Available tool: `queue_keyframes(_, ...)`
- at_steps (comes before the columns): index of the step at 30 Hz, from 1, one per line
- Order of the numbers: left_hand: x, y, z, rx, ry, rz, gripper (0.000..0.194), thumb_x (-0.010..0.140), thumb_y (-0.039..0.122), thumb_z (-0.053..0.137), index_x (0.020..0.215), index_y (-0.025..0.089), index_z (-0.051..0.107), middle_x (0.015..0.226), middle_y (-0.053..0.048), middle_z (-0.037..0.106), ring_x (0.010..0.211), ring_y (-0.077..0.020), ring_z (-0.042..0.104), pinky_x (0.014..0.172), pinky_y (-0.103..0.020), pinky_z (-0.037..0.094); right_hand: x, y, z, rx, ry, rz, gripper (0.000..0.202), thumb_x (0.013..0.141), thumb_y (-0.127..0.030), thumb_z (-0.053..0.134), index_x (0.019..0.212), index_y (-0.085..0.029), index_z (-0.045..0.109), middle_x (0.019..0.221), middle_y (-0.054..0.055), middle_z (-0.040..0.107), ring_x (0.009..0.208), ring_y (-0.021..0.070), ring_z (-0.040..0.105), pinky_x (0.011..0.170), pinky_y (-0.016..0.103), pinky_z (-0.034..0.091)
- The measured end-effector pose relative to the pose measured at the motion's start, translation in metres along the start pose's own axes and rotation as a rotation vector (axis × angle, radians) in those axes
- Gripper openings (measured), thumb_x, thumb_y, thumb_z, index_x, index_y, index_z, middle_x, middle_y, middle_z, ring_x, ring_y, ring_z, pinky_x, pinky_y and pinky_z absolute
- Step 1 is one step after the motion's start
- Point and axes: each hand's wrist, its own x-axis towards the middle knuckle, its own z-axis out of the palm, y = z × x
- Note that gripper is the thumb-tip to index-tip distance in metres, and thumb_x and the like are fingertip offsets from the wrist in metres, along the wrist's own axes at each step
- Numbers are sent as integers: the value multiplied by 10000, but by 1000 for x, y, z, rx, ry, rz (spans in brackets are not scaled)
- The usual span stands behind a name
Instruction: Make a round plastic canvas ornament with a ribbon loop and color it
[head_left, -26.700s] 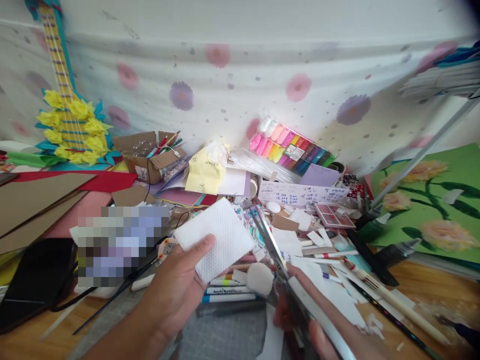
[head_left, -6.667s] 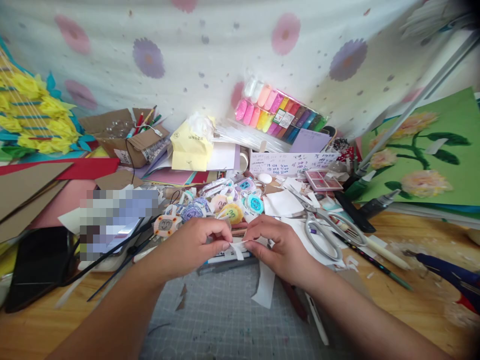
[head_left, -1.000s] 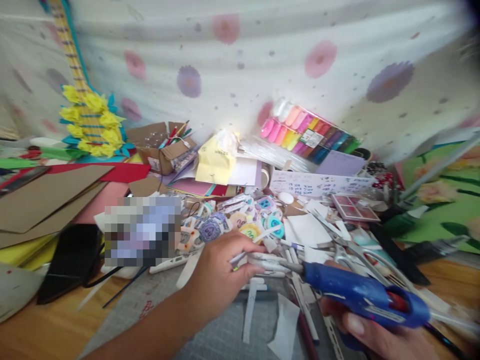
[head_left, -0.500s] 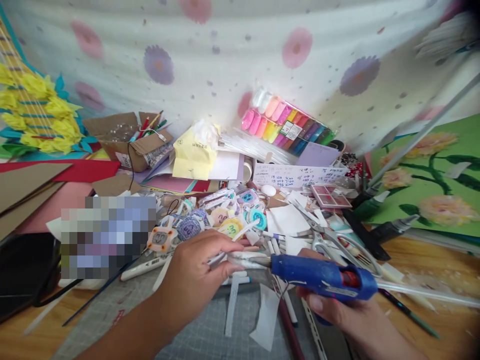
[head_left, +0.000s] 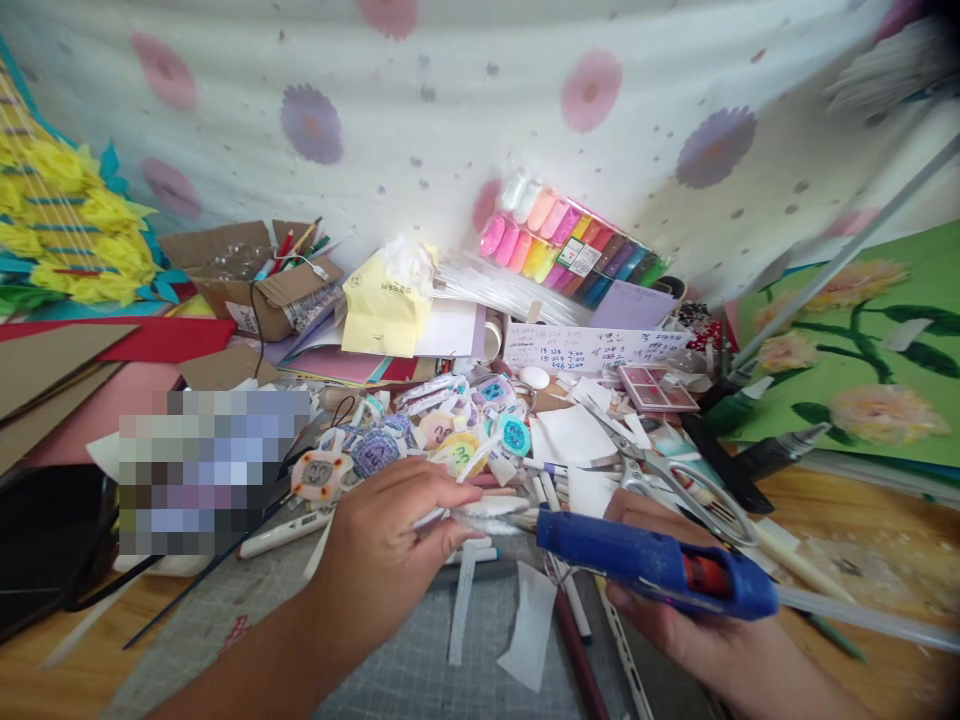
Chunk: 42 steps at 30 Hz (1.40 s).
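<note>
Flower-printed white cloth (head_left: 420, 120) backs the wooden surface (head_left: 52, 690); your left hand (head_left: 390, 530) pinches a white padded piece (head_left: 496, 507), judged light, soft, best held by its edge, at the nozzle (head_left: 529, 520) of the blue plastic glue gun (head_left: 611, 550) your right hand (head_left: 679, 630) grips.

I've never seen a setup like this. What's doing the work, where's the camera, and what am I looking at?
There's no machine, just a person's two bare hands, seen by a camera worn on the head, facing forward and down. The right hand holds a blue glue gun, its nozzle at the small white piece pinched in the left hand. Below lies a grey gridded mat; beyond are colourful numbered pieces, scissors and paper scraps.
</note>
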Motion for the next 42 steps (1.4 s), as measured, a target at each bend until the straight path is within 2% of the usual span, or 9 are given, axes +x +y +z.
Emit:
queue_keyframes(7, 0, 1, 1, -23, -34, -69, 80, 686, 163, 754, 764, 176, 744, 732, -33, 755, 725, -179, 696, 682, -236, 512, -13, 5, -3, -133, -87, -34, 137, 809, -243, 496, 688, -212, 440, 665, 4, 476, 582, 153, 499, 496, 268, 370)
queue_keyframes(9, 0, 2, 1, -37, -72, -156, 61, 676, 174, 755, 730, 187, 730, 716, -16, 739, 711, -180, 687, 648, -239, 500, -16, 6, -5, -208, -58, -77, 55, 809, -257, 533, 792, -206, 522, 747, 32, 524, 631, 171, 544, 518, 275, 410)
queue_keyframes(12, -2, 2, 2, -69, -118, -308, 55, 678, 199, 731, 651, 188, 685, 654, 8, 693, 622, -169, 654, 578, -243, 473, -19, 8, -9, -318, -44, -144, 182, 854, -237, 538, 1031, -213, 576, 889, 73, 587, 734, 196, 607, 591, 284, 470)
queue_keyframes(14, -2, 1, 2, -91, -125, -385, 82, 677, 224, 720, 629, 189, 663, 638, 14, 678, 604, -171, 641, 577, -252, 465, -20, 9, -12, -318, -8, -171, 204, 879, -278, 530, 1068, -218, 577, 905, 78, 591, 759, 204, 614, 614, 292, 481)
queue_keyframes(19, 0, 0, 0, -178, -91, -429, 84, 650, 286, 736, 666, 207, 714, 697, -9, 710, 682, -211, 660, 632, -283, 480, -12, 10, -9, 22, 86, -56, 49, 831, -265, 575, 832, -217, 586, 771, 33, 546, 668, 171, 569, 560, 273, 468)
queue_keyframes(22, 0, -1, -1, -258, -63, -418, 78, 641, 264, 754, 715, 240, 756, 709, -3, 728, 686, -206, 667, 642, -277, 494, -7, 9, -4, 178, 96, 21, 132, 820, -294, 589, 718, -220, 552, 716, 14, 529, 625, 162, 538, 540, 269, 441)
queue_keyframes(28, 2, 3, -2, -422, -34, -396, 207, 621, 147, 767, 763, 297, 782, 718, 26, 759, 690, -171, 682, 693, -241, 529, -5, 10, 3, 356, 41, 90, 238, 816, -427, 577, 699, -224, 538, 686, 6, 523, 607, 167, 507, 523, 280, 382)
queue_keyframes(36, 3, 8, 1, -677, -35, -468, 255, 595, 58, 762, 731, 273, 778, 741, 13, 779, 758, -192, 723, 726, -254, 569, -5, 10, 8, 264, 44, -3, 238, 857, -366, 532, 675, -219, 487, 642, -14, 507, 590, 153, 502, 531, 271, 400)
queue_keyframes(42, -4, 3, 5, -766, -61, -531, 245, 606, 82, 776, 752, 279, 769, 786, 31, 772, 798, -168, 714, 770, -232, 546, -4, -2, 6, 26, 114, -60, 216, 804, -170, 516, 609, -220, 437, 569, -24, 507, 538, 135, 529, 499, 244, 433)
